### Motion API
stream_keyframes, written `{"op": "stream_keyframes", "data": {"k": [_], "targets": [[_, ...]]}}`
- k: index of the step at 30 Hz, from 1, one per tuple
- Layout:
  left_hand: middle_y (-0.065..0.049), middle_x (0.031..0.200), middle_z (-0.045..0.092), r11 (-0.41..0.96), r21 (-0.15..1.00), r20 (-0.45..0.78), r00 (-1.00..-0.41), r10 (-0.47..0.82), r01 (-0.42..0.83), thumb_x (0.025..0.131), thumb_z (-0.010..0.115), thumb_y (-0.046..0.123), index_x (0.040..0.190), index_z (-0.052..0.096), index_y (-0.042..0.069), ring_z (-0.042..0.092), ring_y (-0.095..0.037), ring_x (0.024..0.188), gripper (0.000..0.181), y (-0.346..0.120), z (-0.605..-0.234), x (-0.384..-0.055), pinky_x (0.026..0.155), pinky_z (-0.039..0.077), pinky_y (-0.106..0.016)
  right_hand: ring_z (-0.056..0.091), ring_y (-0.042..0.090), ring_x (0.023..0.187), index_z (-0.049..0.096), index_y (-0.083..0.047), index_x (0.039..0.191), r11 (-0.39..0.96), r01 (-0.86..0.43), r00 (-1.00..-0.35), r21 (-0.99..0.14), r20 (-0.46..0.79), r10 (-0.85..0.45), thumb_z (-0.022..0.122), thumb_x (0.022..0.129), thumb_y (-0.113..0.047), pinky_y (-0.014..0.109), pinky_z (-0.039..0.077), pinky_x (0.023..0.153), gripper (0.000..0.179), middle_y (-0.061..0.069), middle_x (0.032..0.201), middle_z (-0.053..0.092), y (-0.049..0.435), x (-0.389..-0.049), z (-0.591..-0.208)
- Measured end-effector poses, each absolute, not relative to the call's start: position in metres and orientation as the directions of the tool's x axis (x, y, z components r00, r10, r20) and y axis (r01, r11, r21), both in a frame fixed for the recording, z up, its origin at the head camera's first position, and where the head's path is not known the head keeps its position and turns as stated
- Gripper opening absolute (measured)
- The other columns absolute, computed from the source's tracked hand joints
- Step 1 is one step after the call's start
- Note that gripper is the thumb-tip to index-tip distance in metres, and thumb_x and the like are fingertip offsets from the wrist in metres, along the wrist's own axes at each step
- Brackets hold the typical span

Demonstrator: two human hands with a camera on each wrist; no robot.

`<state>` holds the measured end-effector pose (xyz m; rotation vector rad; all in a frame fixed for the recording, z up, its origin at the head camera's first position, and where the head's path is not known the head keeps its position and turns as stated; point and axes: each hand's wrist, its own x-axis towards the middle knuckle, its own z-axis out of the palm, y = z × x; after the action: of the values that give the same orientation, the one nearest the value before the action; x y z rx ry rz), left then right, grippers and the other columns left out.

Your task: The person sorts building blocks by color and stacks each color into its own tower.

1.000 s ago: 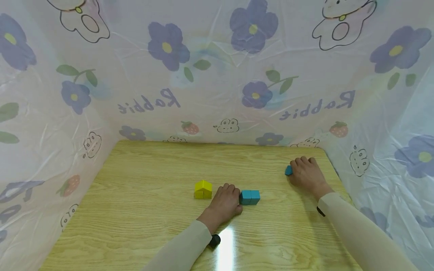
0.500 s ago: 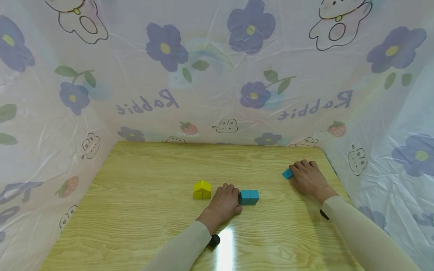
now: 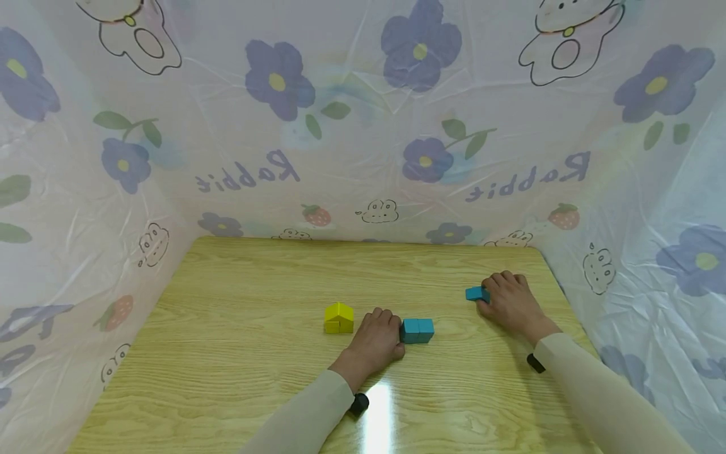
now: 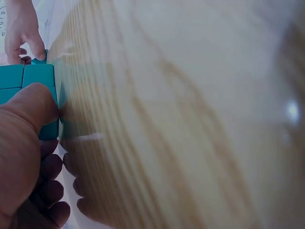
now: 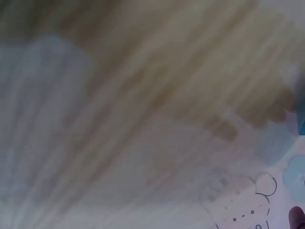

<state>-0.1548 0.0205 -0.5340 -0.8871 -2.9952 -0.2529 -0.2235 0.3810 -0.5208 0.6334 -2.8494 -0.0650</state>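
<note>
My left hand (image 3: 375, 337) rests on the table and holds the left end of two blue cube blocks (image 3: 418, 330) that sit side by side. In the left wrist view its thumb (image 4: 35, 107) presses the face of the blue blocks (image 4: 39, 76), with the other fingers curled below. Farther right, my right hand (image 3: 512, 306) pinches another blue block (image 3: 476, 294), whose right part is hidden by the fingers. The right wrist view catches only a fingertip (image 5: 296, 218) and a sliver of blue block (image 5: 302, 128). Left of my left hand stands a small yellow block house (image 3: 339, 318) with a pointed roof.
A wood-grain table (image 3: 249, 359) lies under everything. Printed sheeting (image 3: 340, 139) with flowers and rabbits walls it at the back and both sides. Light glares off the table (image 3: 377, 419) near the front.
My right hand has shifted slightly toward me and turned its blue block, which now sticks out farther left. My left hand, the blue pair and the yellow house stay put.
</note>
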Motion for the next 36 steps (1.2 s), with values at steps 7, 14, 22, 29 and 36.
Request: {"op": "stream_keyframes", "data": {"k": [7,14,22,29,36], "targets": [[0.001,0.103,0.059,0.829,0.140,0.058,-0.841,0.539,0.541,0.098,0.067,0.039,0.117,0.063,0.012,0.048,-0.018,0.097,0.033,0.020,-0.534,-0.155,0.092,0.045,-0.034,0.053,0.040,0.110,0.061,-0.004,0.116,0.900,-0.429,-0.869,0.073,0.240,-0.434,0.067,0.096,-0.027,0.062,0.038,0.096,0.032,0.017,0.116,0.063,0.384,-0.222,-0.525],[0.001,0.102,0.059,0.827,0.133,0.065,-0.837,0.543,0.546,0.098,0.067,0.039,0.116,0.063,0.012,0.048,-0.018,0.097,0.033,0.019,-0.535,-0.156,0.092,0.045,-0.034,0.052,0.039,0.100,0.053,-0.005,0.105,0.866,-0.466,-0.783,0.180,0.372,-0.499,0.072,0.088,-0.027,0.058,0.040,0.091,0.034,0.015,0.102,0.057,0.382,-0.225,-0.524],[0.001,0.101,0.058,0.827,0.138,0.060,-0.838,0.543,0.546,0.098,0.068,0.039,0.116,0.062,0.012,0.048,-0.017,0.097,0.032,0.020,-0.533,-0.155,0.091,0.045,-0.034,0.054,0.039,0.102,0.053,-0.003,0.106,0.844,-0.466,-0.770,0.266,0.347,-0.535,0.077,0.090,-0.028,0.057,0.043,0.094,0.039,0.016,0.103,0.057,0.370,-0.227,-0.516],[0.001,0.102,0.058,0.826,0.138,0.056,-0.837,0.545,0.547,0.098,0.067,0.039,0.117,0.063,0.012,0.047,-0.017,0.095,0.034,0.019,-0.533,-0.155,0.090,0.044,-0.033,0.052,0.038,0.100,0.054,-0.002,0.107,0.803,-0.503,-0.712,0.319,0.374,-0.594,0.085,0.085,-0.031,0.055,0.044,0.092,0.048,0.017,0.105,0.057,0.353,-0.224,-0.508],[0.001,0.103,0.059,0.825,0.137,0.057,-0.836,0.546,0.548,0.099,0.067,0.040,0.118,0.063,0.011,0.048,-0.018,0.097,0.035,0.019,-0.532,-0.155,0.091,0.045,-0.034,0.051,0.037,0.092,0.055,-0.002,0.104,0.760,-0.556,-0.616,0.336,0.447,-0.648,0.058,0.093,-0.030,0.053,0.044,0.086,0.031,0.016,0.099,0.057,0.334,-0.222,-0.501]]}}
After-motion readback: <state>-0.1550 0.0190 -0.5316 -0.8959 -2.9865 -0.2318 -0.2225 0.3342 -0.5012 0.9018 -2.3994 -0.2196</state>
